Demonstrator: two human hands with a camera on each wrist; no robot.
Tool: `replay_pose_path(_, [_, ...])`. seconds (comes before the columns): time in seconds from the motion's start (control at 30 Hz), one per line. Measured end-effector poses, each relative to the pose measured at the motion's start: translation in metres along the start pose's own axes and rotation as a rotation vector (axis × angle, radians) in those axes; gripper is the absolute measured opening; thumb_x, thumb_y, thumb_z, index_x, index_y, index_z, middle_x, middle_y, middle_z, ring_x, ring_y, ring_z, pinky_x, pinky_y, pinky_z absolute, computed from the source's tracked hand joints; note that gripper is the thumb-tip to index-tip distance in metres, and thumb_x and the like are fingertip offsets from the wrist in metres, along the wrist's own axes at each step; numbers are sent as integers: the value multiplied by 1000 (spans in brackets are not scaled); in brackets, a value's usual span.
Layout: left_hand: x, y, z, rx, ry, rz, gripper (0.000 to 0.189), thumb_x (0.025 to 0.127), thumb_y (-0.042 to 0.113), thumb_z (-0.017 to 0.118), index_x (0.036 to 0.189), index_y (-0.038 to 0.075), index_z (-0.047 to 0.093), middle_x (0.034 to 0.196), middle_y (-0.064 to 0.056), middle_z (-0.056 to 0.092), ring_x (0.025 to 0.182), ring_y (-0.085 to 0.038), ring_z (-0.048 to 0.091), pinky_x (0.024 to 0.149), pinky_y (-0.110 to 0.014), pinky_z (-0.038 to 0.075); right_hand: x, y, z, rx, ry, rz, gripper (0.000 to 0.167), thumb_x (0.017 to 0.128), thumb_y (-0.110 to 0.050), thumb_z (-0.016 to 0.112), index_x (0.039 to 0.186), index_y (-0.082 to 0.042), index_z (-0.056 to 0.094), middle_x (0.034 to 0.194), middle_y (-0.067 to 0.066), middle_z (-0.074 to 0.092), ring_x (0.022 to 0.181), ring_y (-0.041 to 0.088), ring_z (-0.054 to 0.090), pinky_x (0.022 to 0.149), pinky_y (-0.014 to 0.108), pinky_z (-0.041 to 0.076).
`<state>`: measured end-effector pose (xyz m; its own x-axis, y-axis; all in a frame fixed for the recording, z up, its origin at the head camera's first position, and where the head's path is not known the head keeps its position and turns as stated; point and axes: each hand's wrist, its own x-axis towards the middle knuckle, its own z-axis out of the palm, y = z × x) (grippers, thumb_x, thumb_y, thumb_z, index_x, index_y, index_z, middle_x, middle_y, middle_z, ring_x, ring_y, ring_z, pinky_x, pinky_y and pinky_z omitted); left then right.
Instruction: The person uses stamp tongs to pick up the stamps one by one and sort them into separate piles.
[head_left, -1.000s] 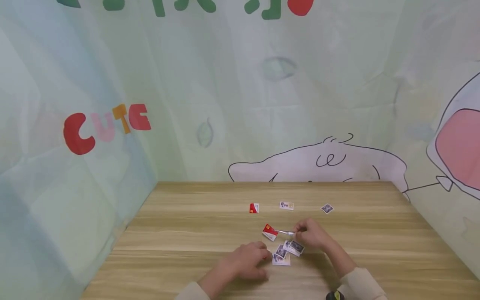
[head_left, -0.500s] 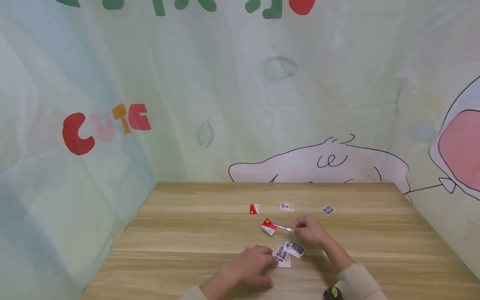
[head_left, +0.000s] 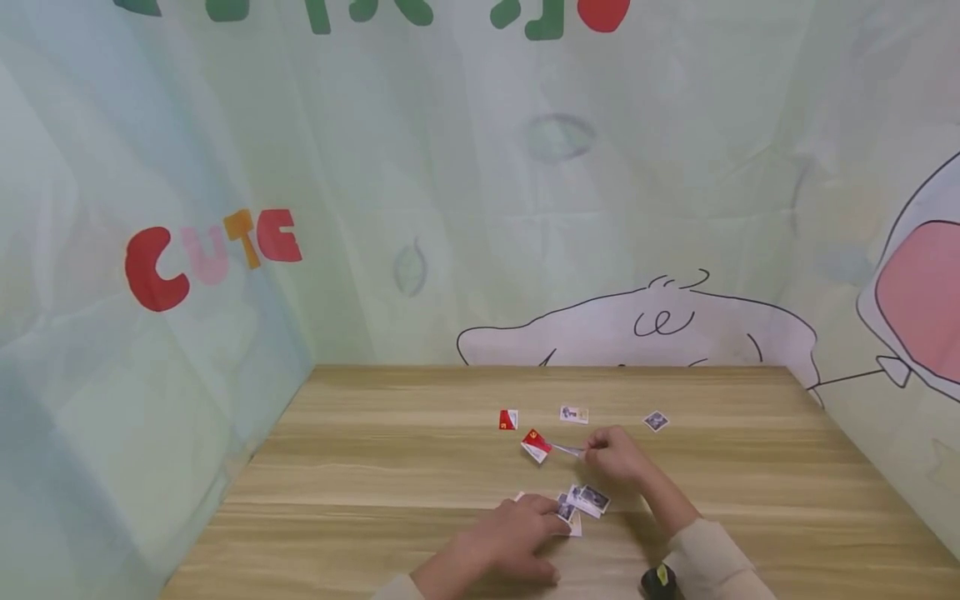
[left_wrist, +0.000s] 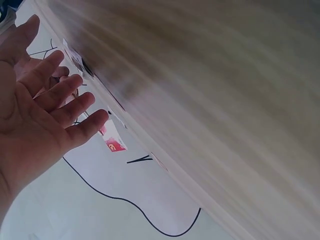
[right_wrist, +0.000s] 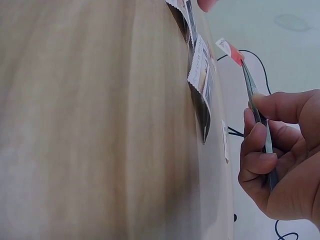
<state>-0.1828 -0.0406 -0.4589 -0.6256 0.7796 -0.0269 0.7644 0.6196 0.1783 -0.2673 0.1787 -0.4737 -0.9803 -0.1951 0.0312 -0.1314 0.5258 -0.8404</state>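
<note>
My right hand [head_left: 618, 457] pinches slim metal tweezers [right_wrist: 251, 85] between thumb and fingers. Their tips grip a red and white stamp [head_left: 536, 446], held off the table in the right wrist view. Below it, several overlapping stamps [head_left: 590, 500] with dark and pale pictures lie in a loose pile. My left hand [head_left: 516, 535] hovers at the left side of this pile, and its fingers cover part of it. In the left wrist view, the left fingers are spread and relaxed with nothing in them.
Farther back on the wooden table [head_left: 375, 450], a red and white stamp [head_left: 508, 419], a pale stamp [head_left: 573, 414] and a dark stamp [head_left: 656, 420] lie in a row. A printed cloth wall [head_left: 390, 167] rises behind the table. A black object [head_left: 658, 582] shows by the right sleeve.
My right hand has moved the tweezers and the red and white stamp away from me, toward the back row. My left hand has slid right, over the edge of the stamp pile.
</note>
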Motion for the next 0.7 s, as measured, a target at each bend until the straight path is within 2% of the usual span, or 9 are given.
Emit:
replay_pose_path(0.2, [3,1,1,28,8,14,54,75,43,73,122,21,59,127,0,51,118,-15,44,91,-36,41,5,0,1,12,-3,13,9,76,1,60,82,1,66,72,4,58,67,19,52,61,30,44])
replay_pose_path(0.47, [5,3,0,5,-13,-66,58,74,44,72,125,21,56,132,0,47,121,-17,41,92,-41,40,14,-1,6,-12,14,7,6,76,-1,62,79,0,67,69,3,57,63,17,49,56,29,42])
replay_pose_path(0.7, [7,2,0,21,-38,-70,56,74,44,72,123,22,57,131,2,48,120,-17,42,90,-40,42,23,-3,11,15,15,17,5,76,-1,61,77,0,65,65,3,54,59,15,47,52,26,40])
